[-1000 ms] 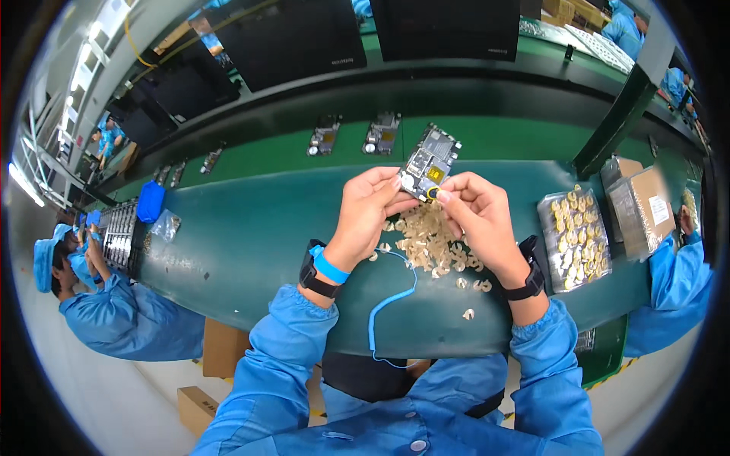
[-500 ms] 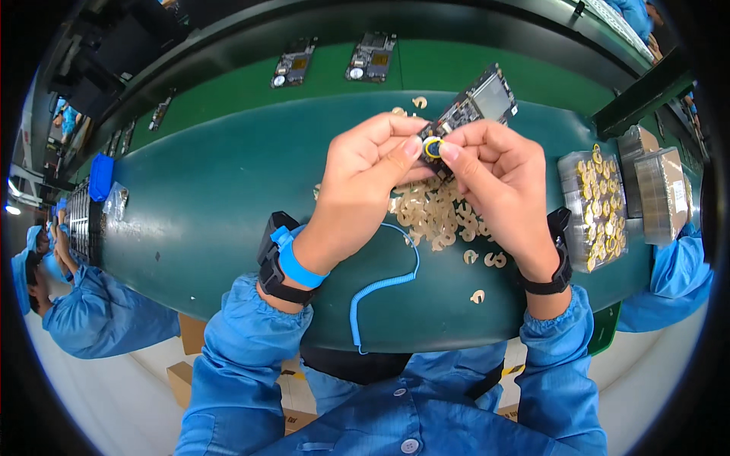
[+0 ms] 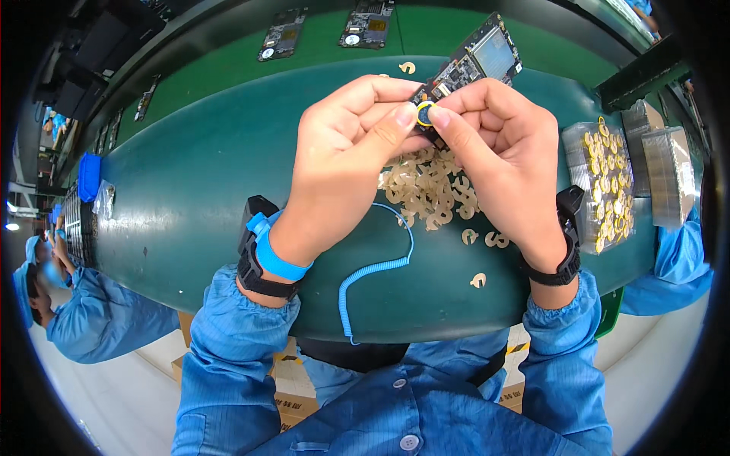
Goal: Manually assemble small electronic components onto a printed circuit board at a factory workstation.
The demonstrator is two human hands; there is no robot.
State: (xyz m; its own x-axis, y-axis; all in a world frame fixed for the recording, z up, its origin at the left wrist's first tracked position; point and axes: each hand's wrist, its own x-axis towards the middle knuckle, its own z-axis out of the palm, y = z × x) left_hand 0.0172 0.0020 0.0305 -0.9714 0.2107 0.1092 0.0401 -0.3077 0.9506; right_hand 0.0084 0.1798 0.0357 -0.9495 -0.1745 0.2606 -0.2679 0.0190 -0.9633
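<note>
A dark circuit board [image 3: 490, 53] with a silver metal shield is held slanted above the table between both hands. On its lower part is a round coin cell [image 3: 424, 115] with a yellow rim. My left hand [image 3: 342, 148] grips the board's lower left side, its thumb tip at the cell's left edge. My right hand [image 3: 506, 148] is closed at the opposite side, thumb and index finger at the cell's right edge. The fingers hide part of the board. Beneath the hands lies a heap of small beige C-shaped pieces [image 3: 430, 197].
A clear plastic tray [image 3: 576, 190] at the right holds many yellow-rimmed cells. Beside it stand stacked clear trays [image 3: 669, 178]. Two boards [image 3: 281, 34] lie at the back. A blue coiled cord [image 3: 372, 268] crosses the green table [image 3: 190, 205]. A blue bin [image 3: 90, 176] and a co-worker [image 3: 106, 311] are left.
The hands and board appear higher in the picture, as the whole view has shifted slightly. Both hands keep their hold, with thumbs still at the coin cell.
</note>
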